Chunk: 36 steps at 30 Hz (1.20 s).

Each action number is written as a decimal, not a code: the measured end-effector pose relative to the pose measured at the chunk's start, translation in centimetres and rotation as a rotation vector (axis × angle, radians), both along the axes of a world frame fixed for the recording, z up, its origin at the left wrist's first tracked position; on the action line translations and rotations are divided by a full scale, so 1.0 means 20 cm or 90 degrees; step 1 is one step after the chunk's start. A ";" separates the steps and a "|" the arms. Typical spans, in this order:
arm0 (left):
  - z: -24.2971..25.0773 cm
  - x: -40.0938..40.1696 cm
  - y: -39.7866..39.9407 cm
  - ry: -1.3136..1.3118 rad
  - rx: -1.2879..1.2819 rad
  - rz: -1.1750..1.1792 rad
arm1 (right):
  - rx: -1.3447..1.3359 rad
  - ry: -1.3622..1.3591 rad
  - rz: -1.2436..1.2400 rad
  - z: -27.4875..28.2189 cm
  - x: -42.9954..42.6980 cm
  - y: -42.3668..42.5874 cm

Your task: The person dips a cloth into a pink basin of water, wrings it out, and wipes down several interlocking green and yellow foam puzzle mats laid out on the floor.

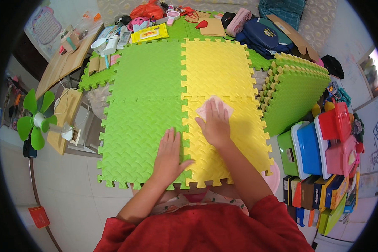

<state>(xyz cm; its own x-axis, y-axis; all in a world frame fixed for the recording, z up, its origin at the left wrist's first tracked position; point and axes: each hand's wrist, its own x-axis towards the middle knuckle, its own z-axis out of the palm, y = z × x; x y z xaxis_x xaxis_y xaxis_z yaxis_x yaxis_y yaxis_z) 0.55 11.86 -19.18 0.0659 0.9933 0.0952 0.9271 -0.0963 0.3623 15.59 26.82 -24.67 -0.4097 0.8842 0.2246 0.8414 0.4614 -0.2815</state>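
Under my right hand (216,126), a pale pink cloth (229,110) lies pressed against a yellow foam puzzle mat (220,69), close to the seam between two yellow tiles. The fingers of that hand are stretched out over the cloth. My left hand (169,157) rests flat on the near part of the green foam puzzle mat (141,116), with its thumb reaching across the seam onto yellow. It holds nothing. Green and yellow tiles interlock side by side, and both bear a raised tread pattern.
Upright foam tiles (296,94) lean together at the right. Beyond the mats are a yellow wipes pack (149,33), a white cup (99,45) and a dark blue backpack (264,36). A green-bladed fan (37,119) stands left. Lidded plastic boxes (308,148) are stacked right, beside a pink basin (272,178).
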 end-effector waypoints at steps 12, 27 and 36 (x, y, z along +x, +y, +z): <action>0.03 -0.05 -0.04 0.062 -0.016 0.016 | 0.020 0.017 0.184 0.01 -0.16 -0.05; 0.01 -0.06 -0.05 0.090 -0.006 0.013 | 0.063 -0.001 0.096 -0.02 -0.19 -0.03; -0.02 -0.04 -0.05 0.110 0.024 0.027 | 0.014 -0.023 0.185 0.04 -0.19 -0.10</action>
